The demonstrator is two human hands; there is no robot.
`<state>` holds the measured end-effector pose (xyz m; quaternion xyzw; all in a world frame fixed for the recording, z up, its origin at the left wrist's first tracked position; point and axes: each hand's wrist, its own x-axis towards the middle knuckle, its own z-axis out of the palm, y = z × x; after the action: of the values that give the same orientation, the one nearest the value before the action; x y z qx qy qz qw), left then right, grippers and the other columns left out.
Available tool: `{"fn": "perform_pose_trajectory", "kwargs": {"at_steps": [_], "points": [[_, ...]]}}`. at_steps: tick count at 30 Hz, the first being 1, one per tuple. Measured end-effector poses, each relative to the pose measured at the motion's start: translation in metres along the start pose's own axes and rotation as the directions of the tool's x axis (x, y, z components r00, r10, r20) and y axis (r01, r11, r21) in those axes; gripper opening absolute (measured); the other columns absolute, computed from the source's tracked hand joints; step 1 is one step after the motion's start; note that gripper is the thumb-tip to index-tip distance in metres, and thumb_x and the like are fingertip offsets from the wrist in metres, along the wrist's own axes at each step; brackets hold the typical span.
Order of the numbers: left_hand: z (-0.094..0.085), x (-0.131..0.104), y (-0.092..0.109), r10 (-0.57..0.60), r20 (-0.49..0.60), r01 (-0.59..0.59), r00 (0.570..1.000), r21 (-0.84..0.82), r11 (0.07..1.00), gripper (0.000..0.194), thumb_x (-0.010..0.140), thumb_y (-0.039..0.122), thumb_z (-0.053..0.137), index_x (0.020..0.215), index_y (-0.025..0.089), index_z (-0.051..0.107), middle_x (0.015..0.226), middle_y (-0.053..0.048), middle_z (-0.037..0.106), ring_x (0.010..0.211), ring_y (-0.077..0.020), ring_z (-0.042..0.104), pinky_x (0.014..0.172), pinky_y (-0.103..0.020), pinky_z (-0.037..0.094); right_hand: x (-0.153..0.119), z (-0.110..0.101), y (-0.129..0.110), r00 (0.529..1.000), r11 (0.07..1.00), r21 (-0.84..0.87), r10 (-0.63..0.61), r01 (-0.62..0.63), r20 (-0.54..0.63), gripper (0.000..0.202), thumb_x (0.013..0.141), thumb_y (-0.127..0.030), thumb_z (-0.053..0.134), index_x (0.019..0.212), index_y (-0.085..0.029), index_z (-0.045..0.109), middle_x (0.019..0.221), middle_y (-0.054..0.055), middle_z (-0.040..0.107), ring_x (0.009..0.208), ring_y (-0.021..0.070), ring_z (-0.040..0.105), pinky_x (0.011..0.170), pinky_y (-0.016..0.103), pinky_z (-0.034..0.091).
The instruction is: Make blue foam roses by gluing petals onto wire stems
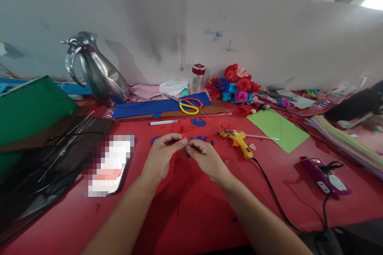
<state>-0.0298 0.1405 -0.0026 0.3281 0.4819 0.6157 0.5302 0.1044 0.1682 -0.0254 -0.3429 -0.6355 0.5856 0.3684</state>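
My left hand [164, 152] and my right hand [208, 158] meet fingertip to fingertip above the red tabletop [185, 223]. Between the left thumb and fingers shows a small red piece [184, 137], possibly paper or foam. The right thumb and fingers are pinched beside it, and what they hold is mostly hidden. Just beyond the fingers lie flat red pieces [188, 128]. Dark blue cut pieces [198, 122] rest farther back, with more partly behind my hands. To the right sits a yellow glue gun [241, 139], its nozzle pointing left.
Yellow-and-red-handled scissors [189, 107] lie on a blue sheet [143, 107]. A marker [164, 122] is in front. Paper flowers [236, 85], a jar [197, 79] and a metal jug [97, 67] stand behind. A phone [113, 163] lies left; a purple power strip [326, 177] with cords lies right.
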Motion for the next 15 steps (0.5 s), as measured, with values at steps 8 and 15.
{"fn": "perform_pose_trajectory", "kwargs": {"at_steps": [8,15], "points": [[-0.0002,0.001,-0.0021,0.012,-0.037,-0.012,0.999,-0.002,1.0,0.013,0.056,0.021,0.079,0.065,0.018,0.07,0.07,0.001,0.066,0.069,-0.0125,0.057,0.071,-0.026,0.045,0.0007,0.0045,0.0077,0.998,0.996,0.088,0.019,-0.014,-0.055,0.006,0.075,-0.027,0.062,0.074,-0.021,0.06,0.073,-0.001,0.065,0.072,0.0151,0.061,0.073,0.029,0.049],[0.0,-0.0017,0.001,-0.009,0.029,0.007,1.0,0.056,0.998,0.01,0.062,0.026,0.077,0.066,0.017,0.073,0.072,-0.004,0.069,0.074,-0.0168,0.061,0.075,-0.03,0.046,0.0013,0.0035,0.0069,0.998,0.999,0.051,-0.006,0.009,-0.059,0.008,0.077,-0.028,0.061,0.073,-0.021,0.06,0.069,-0.001,0.064,0.069,0.0146,0.059,0.07,0.029,0.047]]}}
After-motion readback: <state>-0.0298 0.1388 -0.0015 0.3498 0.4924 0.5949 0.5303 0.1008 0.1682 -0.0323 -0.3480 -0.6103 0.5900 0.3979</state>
